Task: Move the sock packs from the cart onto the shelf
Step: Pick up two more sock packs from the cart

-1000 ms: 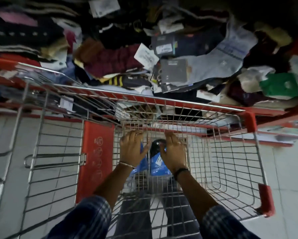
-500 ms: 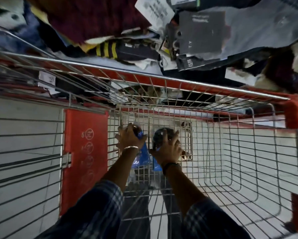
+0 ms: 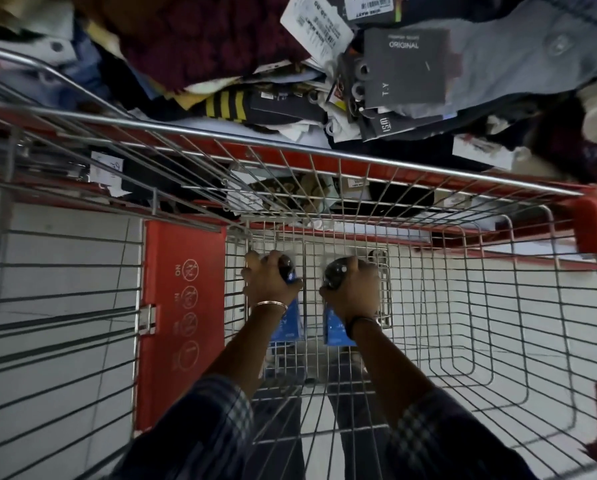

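Hands reach deep into the wire cart (image 3: 428, 278), each one closed around its own sock pack: the left hand (image 3: 267, 284) grips the left sock pack (image 3: 290, 320) and the right hand (image 3: 354, 292) grips the right sock pack (image 3: 335, 327), both packs blue-carded with dark socks at the top and held just above the cart's mesh bottom. Beyond the cart's far rim, the shelf (image 3: 394, 174) with its red edge carries a jumbled heap of socks and tagged packs (image 3: 404, 67), well apart from the two in hand.
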